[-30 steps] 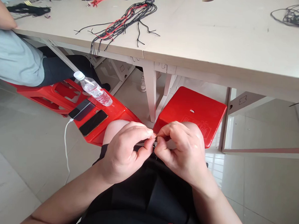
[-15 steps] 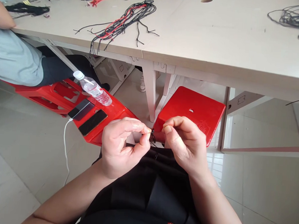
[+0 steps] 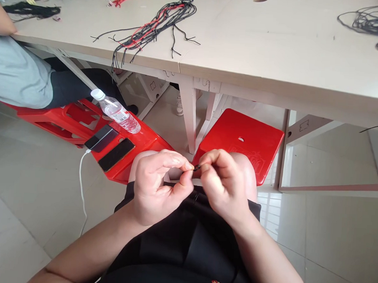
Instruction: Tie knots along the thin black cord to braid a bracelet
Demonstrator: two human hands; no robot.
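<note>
A short bit of black cord point(image 3: 196, 168), dark and looped or knotted, shows between my fingertips above my lap. My left hand point(image 3: 161, 184) pinches one side of it between thumb and forefinger. From the other side, my right hand point(image 3: 223, 183) closes thumb and forefinger on the same cord. The fingertips of both hands are close together, and most of the cord is hidden behind them. On the table lies a bundle of black and red cords point(image 3: 157, 26) with knotted ends.
A red stool point(image 3: 243, 131) stands under the table edge point(image 3: 230, 74). Another red stool point(image 3: 154, 144) at left bears a water bottle point(image 3: 116, 112), a phone point(image 3: 116, 154) and a dark box with a white cable point(image 3: 81, 182). A seated person's sleeve point(image 3: 18, 73) shows at far left.
My right hand has moved left to the cord and now pinches it. The dangling black loops seen earlier are now mostly hidden. My left hand keeps its pinch.
</note>
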